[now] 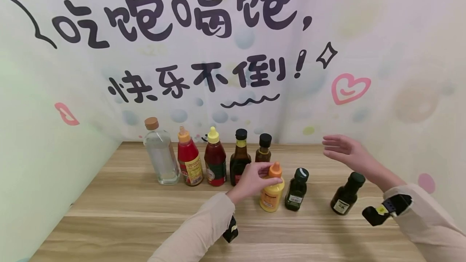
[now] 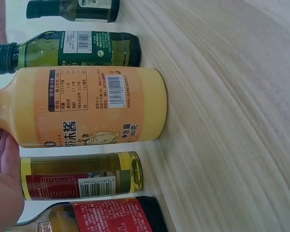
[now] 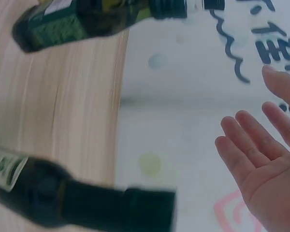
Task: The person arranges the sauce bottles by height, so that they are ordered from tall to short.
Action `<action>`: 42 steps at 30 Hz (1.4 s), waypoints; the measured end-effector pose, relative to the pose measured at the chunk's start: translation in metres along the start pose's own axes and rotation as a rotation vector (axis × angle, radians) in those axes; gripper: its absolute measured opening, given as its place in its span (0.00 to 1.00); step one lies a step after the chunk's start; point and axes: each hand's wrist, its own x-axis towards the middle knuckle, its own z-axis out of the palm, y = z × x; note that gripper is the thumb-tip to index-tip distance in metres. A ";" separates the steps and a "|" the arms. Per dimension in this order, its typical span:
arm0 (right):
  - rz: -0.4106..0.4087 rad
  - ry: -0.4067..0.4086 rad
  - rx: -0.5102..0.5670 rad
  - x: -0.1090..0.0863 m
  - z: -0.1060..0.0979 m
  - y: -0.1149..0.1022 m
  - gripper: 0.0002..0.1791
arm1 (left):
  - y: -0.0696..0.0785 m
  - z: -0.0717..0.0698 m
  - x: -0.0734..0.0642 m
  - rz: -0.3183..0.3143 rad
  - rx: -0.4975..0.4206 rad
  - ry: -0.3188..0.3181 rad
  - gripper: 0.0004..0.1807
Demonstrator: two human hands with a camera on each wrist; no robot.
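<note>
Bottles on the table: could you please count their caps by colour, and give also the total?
Orange or brownish caps: 3
Yellow cap: 1
Black caps: 2
Dark green caps: 2
Total: 8 caps

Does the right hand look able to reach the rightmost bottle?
Probably yes: the right hand is raised and holds nothing, and no other bottle shows between it and the rightmost bottle.

Soft, diffuse light; right wrist view's bottles look blurred.
</note>
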 end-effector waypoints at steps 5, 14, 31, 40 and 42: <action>0.013 0.053 -0.034 -0.017 -0.008 0.018 0.28 | 0.001 0.000 0.000 0.006 0.002 0.000 0.25; 0.021 0.097 -0.005 -0.042 -0.006 0.045 0.25 | 0.002 -0.001 -0.002 0.006 0.010 0.007 0.25; 0.011 0.133 0.090 -0.064 0.008 0.069 0.19 | 0.002 0.000 -0.003 0.000 0.014 0.010 0.26; 0.068 0.153 0.113 -0.065 0.014 0.076 0.17 | 0.003 0.001 -0.003 0.018 0.044 0.013 0.24; 0.060 0.163 0.119 -0.066 0.014 0.078 0.17 | 0.003 0.001 -0.003 0.024 0.052 0.015 0.24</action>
